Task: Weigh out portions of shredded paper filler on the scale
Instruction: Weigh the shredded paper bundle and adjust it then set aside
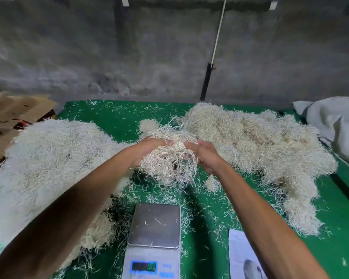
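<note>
Cream shredded paper [250,137] on green table cover [117,115], silver-topped scale [154,226]

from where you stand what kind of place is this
Probably a small packing workshop, not a home: a green-covered table heaped with shredded paper filler, a digital scale at the near edge, flattened cardboard against a bare concrete wall.

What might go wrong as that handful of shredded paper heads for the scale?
Strands hang loose under the clump that the left hand and right hand hold, so some may drop on the green mat short of the scale. Stray shreds already on its platform could skew the weight.
</note>
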### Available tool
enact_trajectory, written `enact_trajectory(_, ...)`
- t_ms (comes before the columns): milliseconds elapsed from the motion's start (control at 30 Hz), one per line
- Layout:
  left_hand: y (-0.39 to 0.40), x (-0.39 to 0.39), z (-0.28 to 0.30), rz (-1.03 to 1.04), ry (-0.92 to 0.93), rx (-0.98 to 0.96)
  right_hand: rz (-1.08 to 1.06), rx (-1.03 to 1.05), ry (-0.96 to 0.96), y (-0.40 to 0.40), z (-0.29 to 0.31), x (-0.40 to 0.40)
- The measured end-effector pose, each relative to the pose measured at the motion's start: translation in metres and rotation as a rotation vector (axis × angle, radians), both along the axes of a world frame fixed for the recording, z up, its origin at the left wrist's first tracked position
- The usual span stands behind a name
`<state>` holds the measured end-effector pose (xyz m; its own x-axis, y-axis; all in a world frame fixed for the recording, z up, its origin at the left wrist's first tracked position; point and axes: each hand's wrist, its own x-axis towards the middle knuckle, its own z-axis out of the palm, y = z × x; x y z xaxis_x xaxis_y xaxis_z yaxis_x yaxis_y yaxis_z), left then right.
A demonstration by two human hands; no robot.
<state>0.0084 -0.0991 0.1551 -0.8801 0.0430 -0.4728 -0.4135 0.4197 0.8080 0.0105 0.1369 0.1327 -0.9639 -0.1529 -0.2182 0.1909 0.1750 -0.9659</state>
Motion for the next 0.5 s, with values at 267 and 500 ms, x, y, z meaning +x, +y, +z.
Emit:
enact_trajectory(267, -0.018, 0.068, -0.003, 0.138, 0.050, 0.396, -0.267, -0.114, 0.107, -0.039, 0.002, 0.026)
enact_trajectory(500, -0.077, 0.145, -0.105, 0.243, -0.013, 0.259, -0.443, -0.197, -0.140, -0.012, -0.051, 0.064)
